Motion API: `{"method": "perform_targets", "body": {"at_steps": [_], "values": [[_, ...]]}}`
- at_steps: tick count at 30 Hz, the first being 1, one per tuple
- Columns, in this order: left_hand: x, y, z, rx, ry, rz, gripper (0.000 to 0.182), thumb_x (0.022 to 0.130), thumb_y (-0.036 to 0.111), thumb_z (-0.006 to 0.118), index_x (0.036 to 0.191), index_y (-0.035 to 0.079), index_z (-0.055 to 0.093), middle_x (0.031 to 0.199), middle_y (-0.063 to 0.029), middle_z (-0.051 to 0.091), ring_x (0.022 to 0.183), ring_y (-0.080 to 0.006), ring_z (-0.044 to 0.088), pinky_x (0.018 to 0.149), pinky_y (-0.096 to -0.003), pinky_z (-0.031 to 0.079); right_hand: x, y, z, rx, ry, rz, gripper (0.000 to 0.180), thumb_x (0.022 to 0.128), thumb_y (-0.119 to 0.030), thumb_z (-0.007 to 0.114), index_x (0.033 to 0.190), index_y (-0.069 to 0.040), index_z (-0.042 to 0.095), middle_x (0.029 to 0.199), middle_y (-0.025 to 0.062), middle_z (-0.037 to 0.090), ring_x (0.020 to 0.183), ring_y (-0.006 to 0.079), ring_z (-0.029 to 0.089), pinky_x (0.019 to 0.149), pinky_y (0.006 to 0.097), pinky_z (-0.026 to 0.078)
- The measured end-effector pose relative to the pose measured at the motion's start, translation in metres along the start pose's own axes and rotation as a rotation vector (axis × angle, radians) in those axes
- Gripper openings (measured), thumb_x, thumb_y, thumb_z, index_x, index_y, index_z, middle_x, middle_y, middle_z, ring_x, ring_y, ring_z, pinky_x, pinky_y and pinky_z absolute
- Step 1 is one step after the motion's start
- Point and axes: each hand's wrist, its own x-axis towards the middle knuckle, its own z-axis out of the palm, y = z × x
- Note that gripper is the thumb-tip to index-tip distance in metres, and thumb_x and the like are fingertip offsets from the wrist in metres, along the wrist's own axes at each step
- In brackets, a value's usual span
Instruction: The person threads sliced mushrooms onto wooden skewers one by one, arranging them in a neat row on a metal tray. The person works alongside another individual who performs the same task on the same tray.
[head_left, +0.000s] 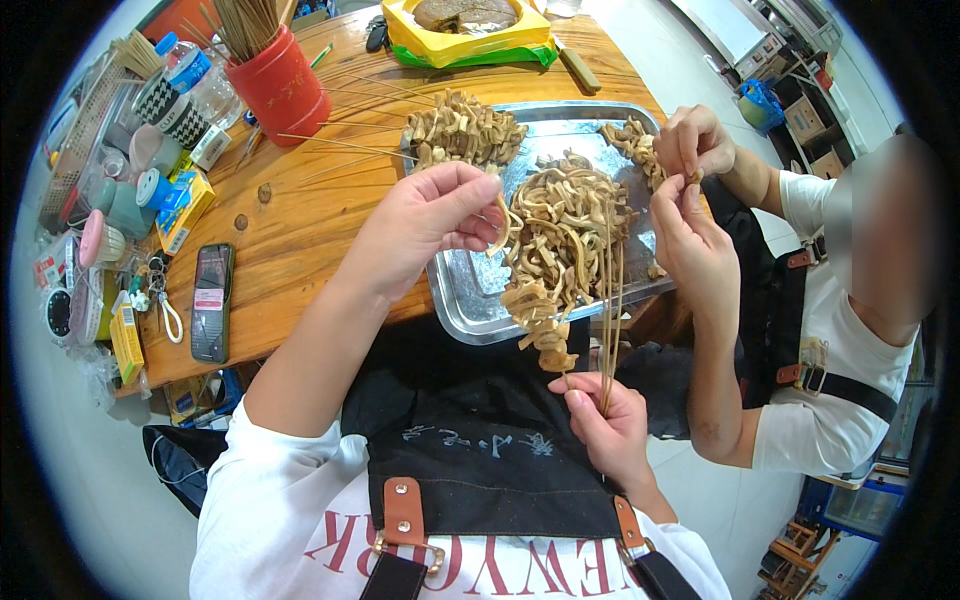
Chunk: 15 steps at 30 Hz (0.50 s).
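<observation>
Between the thumb and fingers of my left hand (442, 214) hangs a pale brown food strip (504, 225), over the left side of a metal tray (469, 326). My right hand (611, 424), in front of my apron, grips a skewer threaded with folded strips (544, 322), together with several bare bamboo skewers (611, 315). A heap of loose strips (566, 225) lies in the middle of the tray. Finished-looking loaded skewers (465, 131) are stacked at the tray's back left corner, their bare ends pointing left over the wooden table (360, 247).
A co-worker's hands (694, 180) work close by on the right, over more strips (637, 150). A red container of skewers (277, 90), a phone (212, 300), bottles and small boxes stand left. Behind are a cake in yellow packaging (465, 34) and a wooden-handled knife (579, 67).
</observation>
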Motion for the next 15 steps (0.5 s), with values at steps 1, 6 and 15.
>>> {"method": "perform_targets", "body": {"at_steps": [1, 6, 15], "values": [[0.0, -0.001, 0.0, 0.023, -0.005, 0.004, 0.016, 0.085, 0.023, 0.058, 0.087, 0.007, 0.058, 0.079, -0.0028, 0.062, 0.071, -0.0087, 0.06, 0.065, -0.0208, 0.049, 0.0, 0.001, -0.001, -0.003, -0.008, -0.001, 0.015, 0.087, -0.007, 0.053, 0.097, 0.001, 0.061, 0.062, -0.0035, 0.055, 0.05, 0.0001, 0.042, 0.044, 0.0158, 0.031], [-0.003, -0.005, 0.007, -0.02, 0.002, -0.044, 0.012, 0.084, 0.017, 0.059, 0.088, 0.006, 0.057, 0.081, -0.0044, 0.062, 0.072, -0.0114, 0.061, 0.067, -0.0227, 0.05, 0.001, -0.001, 0.002, 0.051, 0.041, -0.013, 0.016, 0.087, -0.008, 0.053, 0.097, 0.001, 0.061, 0.064, -0.003, 0.054, 0.051, 0.0005, 0.042, 0.044, 0.016, 0.032], [-0.014, -0.017, 0.013, -0.204, -0.059, -0.038, 0.012, 0.084, 0.013, 0.057, 0.092, 0.004, 0.056, 0.084, -0.0075, 0.062, 0.076, -0.0141, 0.062, 0.069, -0.0244, 0.051, 0.0, 0.008, 0.005, 0.082, 0.137, 0.004, 0.014, 0.086, -0.007, 0.052, 0.094, 0.002, 0.06, 0.074, 0.0022, 0.06, 0.046, 0.0018, 0.041, 0.041, 0.016, 0.03]]}}
